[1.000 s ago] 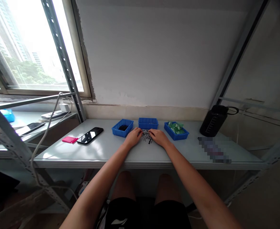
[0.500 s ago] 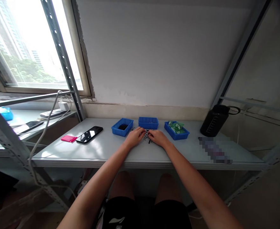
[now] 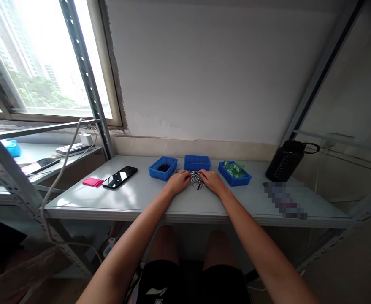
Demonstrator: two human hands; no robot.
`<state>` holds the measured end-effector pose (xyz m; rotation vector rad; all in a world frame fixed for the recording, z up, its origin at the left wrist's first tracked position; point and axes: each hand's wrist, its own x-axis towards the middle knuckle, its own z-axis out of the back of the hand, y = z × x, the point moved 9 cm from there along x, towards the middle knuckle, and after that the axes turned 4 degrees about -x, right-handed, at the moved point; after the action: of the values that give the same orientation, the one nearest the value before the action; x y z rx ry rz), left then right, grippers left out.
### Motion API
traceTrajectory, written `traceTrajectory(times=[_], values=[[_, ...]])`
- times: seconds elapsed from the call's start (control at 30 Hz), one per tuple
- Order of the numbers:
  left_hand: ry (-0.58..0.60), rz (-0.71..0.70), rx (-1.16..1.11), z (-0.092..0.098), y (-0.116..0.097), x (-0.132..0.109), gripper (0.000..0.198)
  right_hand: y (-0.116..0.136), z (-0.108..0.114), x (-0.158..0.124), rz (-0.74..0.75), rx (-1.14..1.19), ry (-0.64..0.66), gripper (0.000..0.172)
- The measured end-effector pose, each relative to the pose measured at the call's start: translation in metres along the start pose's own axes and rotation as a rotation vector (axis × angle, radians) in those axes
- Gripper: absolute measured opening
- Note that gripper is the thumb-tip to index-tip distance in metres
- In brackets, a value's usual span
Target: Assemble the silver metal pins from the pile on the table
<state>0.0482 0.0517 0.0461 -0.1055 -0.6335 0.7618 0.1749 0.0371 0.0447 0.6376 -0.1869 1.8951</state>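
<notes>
A loose pile of slim silvery metal pieces (image 3: 195, 179), which look like screws, lies on the table between my hands, with a few dark bits at its near edge. My left hand (image 3: 179, 181) rests at the left side of the pile, its fingers curled together; what they hold, if anything, is too small to make out. At the right side my right hand (image 3: 211, 180) reaches in with fingertips pinched at the upper edge of the pile, apparently on one of the slim metal pieces. Just behind the pile stands a blue bin (image 3: 197, 162) with a few small bits in it.
To the left is a blue bin (image 3: 155, 172) of black parts; to the right, another blue bin (image 3: 242, 181) with green packets. A phone (image 3: 120, 177) and a pink item (image 3: 92, 182) lie farther left. A black bottle (image 3: 285, 162) stands right, behind a blurred item (image 3: 285, 200).
My hands have moved slightly apart, the right one a little to the right. More of the metal pile shows between them, spread wider. The view has shifted slightly.
</notes>
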Motion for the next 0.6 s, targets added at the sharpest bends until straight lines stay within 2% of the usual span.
traceTrajectory(times=[0.33,0.6], values=[[0.044,-0.033,0.009,-0.008,0.001,0.000,0.020,0.028,0.002,-0.001,0.110,0.004,-0.036,0.029],[-0.023,-0.022,-0.015,-0.001,0.004,0.002,0.022,0.009,0.003,0.000,0.015,-0.039,-0.043,0.029]])
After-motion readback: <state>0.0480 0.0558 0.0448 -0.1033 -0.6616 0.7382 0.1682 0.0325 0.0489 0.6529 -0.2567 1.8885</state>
